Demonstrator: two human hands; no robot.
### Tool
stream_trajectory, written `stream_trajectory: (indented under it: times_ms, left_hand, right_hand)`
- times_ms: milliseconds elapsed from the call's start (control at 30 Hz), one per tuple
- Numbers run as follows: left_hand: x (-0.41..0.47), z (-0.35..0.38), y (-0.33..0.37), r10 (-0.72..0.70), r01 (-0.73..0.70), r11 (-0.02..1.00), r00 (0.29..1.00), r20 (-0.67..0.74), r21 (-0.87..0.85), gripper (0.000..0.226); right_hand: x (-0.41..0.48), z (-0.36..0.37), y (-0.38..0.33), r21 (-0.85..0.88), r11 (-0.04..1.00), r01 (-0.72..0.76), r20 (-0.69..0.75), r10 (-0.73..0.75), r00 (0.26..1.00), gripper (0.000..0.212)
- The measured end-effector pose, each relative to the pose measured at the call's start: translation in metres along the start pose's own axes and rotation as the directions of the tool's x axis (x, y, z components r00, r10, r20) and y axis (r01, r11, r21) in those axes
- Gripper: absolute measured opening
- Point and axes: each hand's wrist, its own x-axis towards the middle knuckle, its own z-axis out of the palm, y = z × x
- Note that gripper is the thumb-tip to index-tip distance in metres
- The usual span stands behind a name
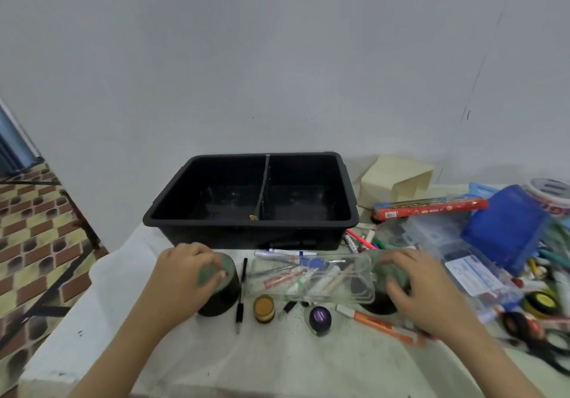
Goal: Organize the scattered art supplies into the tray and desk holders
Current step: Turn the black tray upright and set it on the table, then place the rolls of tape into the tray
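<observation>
Where the white-clothed table (277, 363) meets the grey wall stands a black tray (350, 200), split by a centre divider into two compartments.

- Blue box (505, 228): tilted, on the heap of supplies at the right.
- Clear plastic case (364, 292): just in front of the black tray, holding markers and paint tubes lying flat.
- Red carton (428, 208): long, lying right of the black tray, in front of a cream box (394, 181).
- Left holder (223, 297): dark cylinder, upright, left of the clear case. The left hand (188, 274) grips it from above, fingers curled over its rim.
- Right holder (381, 305): dark cylinder at the case's right end, blurred. The right hand (422, 286) grips it, fingers curled over its top.
- Orange marker (379, 325): flat on the cloth, near the right wrist.
- Black pen (241, 292): flat, just right of the left holder.
- Purple-lidded jar (320, 319) and orange paint jar (264, 304): upright, apart, in front of the clear case.
</observation>
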Motion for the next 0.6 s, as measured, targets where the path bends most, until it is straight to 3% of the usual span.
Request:
stream_trajectory:
  times_ms: [133, 233, 333, 433, 600]
  left_hand:
    - [-0.017, 0.006, 0.021, -0.106, 0.091, 0.989, 0.985, 0.134, 0.113, 0.02]
    - [-0.019, 0.01, 0.027, -0.171, 0.148, 0.978, 0.972, 0.161, 0.145, 0.023]
    - [-0.021, 0.006, 0.029, -0.18, 0.179, 0.984, 0.981, 0.075, 0.02, 0.036]
    - [-0.019, -0.006, 0.035, -0.149, 0.148, 0.986, 0.989, -0.005, -0.072, 0.047]
    - [-0.015, -0.026, 0.046, 0.045, -0.052, 0.998, 0.984, -0.175, -0.034, 0.042]
  right_hand:
    - [-0.023, 0.007, 0.012, -0.198, 0.978, 0.061, 0.008, -0.061, 0.998, 0.023]
    - [-0.023, 0.01, 0.019, -0.125, 0.99, 0.067, 0.082, -0.057, 0.995, 0.035]
    - [-0.018, -0.001, 0.014, 0.014, 1.0, 0.026, 0.094, -0.027, 0.995, 0.026]
    - [-0.012, -0.019, 0.005, 0.047, 0.997, 0.053, 0.029, -0.054, 0.998, 0.024]
    - [-0.008, -0.05, -0.011, -0.003, 0.996, 0.086, -0.03, -0.086, 0.996, 0.025]
